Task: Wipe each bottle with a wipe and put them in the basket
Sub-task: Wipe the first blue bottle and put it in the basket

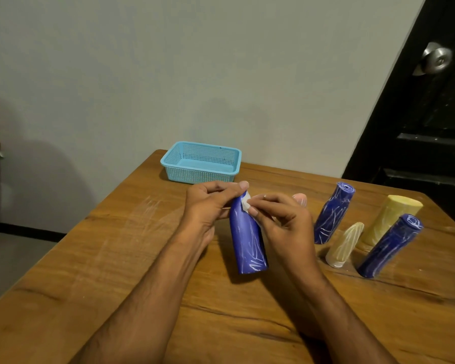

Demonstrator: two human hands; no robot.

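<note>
A blue bottle (247, 240) with white streaks stands on the wooden table (116, 271) in the middle. My left hand (210, 203) grips its top from the left. My right hand (281, 216) pinches a small white wipe (246, 203) against the bottle's upper part. The light blue basket (200, 162) sits behind my hands at the table's far edge, with nothing visible in it. To the right stand two more blue bottles (332, 214) (389, 245), a small cream bottle (344, 244) and a larger yellow bottle (389, 219), all streaked white.
A grey wall runs behind the table. A black door (418, 114) with a metal knob (436, 59) is at the right. The table's left half carries faint white smears (147, 206).
</note>
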